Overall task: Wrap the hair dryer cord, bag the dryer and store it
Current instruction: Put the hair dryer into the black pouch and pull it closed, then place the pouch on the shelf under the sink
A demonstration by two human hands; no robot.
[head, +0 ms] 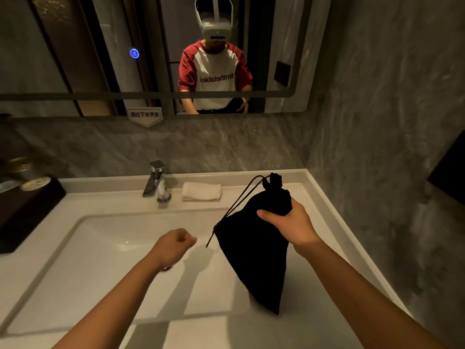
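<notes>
A black drawstring bag (254,250) hangs over the right side of the sink, its mouth cinched tight. My right hand (289,220) grips the bag just below the gathered neck and holds it up. Its dark drawstring (234,207) loops from the neck down the bag's left side and ends in a loose tip. My left hand (176,245) hovers over the basin with its fingers curled into a fist, a short gap left of the string's tip and holding nothing. The hair dryer and its cord are not visible; whatever fills the bag is hidden.
A white sink basin (105,250) is set in a white counter, with a chrome faucet (157,182) at the back. A folded white towel (201,191) lies beside the faucet. A dark tray (22,210) with jars stands at the left. A mirror (100,46) and grey walls enclose the counter.
</notes>
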